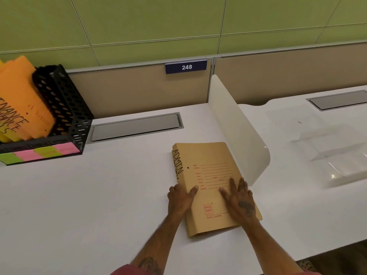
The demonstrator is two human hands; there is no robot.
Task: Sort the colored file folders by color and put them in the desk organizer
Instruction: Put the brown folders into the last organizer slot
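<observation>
Gripping tan folders (210, 175) at the spine with left hand (179, 197), pressing right hand (239, 199) flat on top, down on desk (99, 195) beside divider (234, 132), probably stiff, lightish, slippery, so best lifted spine-first.

Pinkish-red sleeves (124, 271) seen at bottom edge; forearms (264, 241) left bare. Dark tattoo (246, 207) inked on right hand (239, 199) back, another on left forearm (156, 241).

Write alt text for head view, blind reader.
Two bare hands hold a thick tan folder marked ADMIN flat on a white desk: the left hand grips its left edge, the right hand lies flat on the cover. At far left, a black mesh organizer holds orange folders, one marked FINANCE; a translucent divider stands just right of the tan folder.
</observation>
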